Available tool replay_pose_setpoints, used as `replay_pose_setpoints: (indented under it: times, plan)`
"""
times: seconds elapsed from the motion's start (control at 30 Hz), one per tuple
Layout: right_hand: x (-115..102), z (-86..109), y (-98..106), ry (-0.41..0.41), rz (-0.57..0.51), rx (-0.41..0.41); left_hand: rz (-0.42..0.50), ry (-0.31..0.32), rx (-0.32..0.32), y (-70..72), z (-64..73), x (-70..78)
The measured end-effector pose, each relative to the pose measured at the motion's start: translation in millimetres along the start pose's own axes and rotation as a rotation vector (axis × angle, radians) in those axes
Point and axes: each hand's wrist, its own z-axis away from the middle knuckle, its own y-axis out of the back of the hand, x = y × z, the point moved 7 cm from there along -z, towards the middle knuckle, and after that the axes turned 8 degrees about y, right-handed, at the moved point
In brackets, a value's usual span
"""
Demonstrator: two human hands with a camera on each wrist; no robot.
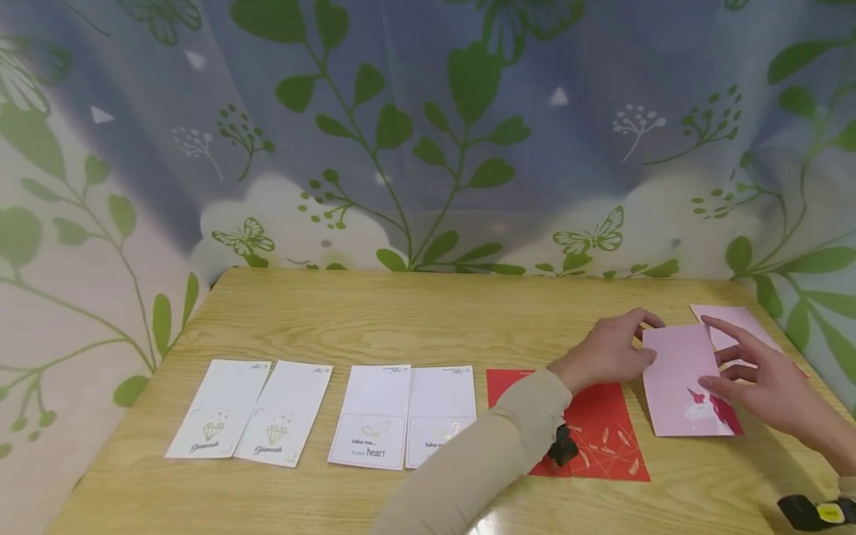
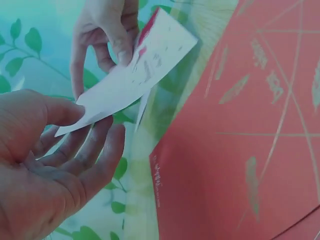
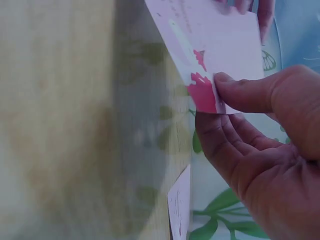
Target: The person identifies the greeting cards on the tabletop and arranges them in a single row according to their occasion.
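Observation:
A pink card (image 1: 678, 379) with a white unicorn and magenta mane is held up between both hands at the right of the table. My left hand (image 1: 611, 349) pinches its upper left side, thumb on the near face and fingers behind. At the card's right edge, my right hand (image 1: 762, 375) has its thumb on the front, fingers behind. In the left wrist view the card (image 2: 125, 80) bends slightly between the hands. A second pink card (image 1: 738, 323) lies behind, partly hidden by the held card and my right hand.
Two red cards (image 1: 611, 438) lie under my left forearm, partly covered. Further left are two white cards (image 1: 371, 390) reading "take me", then two white diamond cards (image 1: 224, 390). A leaf-patterned curtain (image 1: 428, 148) hangs behind the wooden table (image 1: 374, 319).

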Motion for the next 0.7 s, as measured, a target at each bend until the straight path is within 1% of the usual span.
replay_pose_setpoints:
  times: [0.1, 0.2, 0.33, 0.47, 0.57, 0.7]
  plan:
    - [-0.6, 10.9, -1.4, 0.010, 0.014, -0.006, -0.146, -0.001, 0.010, -6.1, -2.4, 0.8]
    - [0.9, 19.2, -3.9, -0.004, 0.035, -0.010, -0.249, 0.001, 0.011, -11.7, -5.9, -0.4]
    - [6.7, 26.4, -10.8, -0.064, 0.071, -0.050, -0.352, 0.008, 0.025, -17.2, -10.8, -3.4]
    - [8.5, 29.2, -16.4, -0.095, 0.113, -0.084, -0.472, 0.045, 0.059, -21.4, -12.6, -6.9]
    - [6.3, 29.0, -18.9, -0.089, 0.138, -0.099, -0.552, 0.088, 0.080, -23.7, -11.6, -9.0]
    - [5.0, 27.1, -21.8, -0.096, 0.213, -0.168, -0.617, 0.123, 0.085, -26.5, -8.9, -9.8]
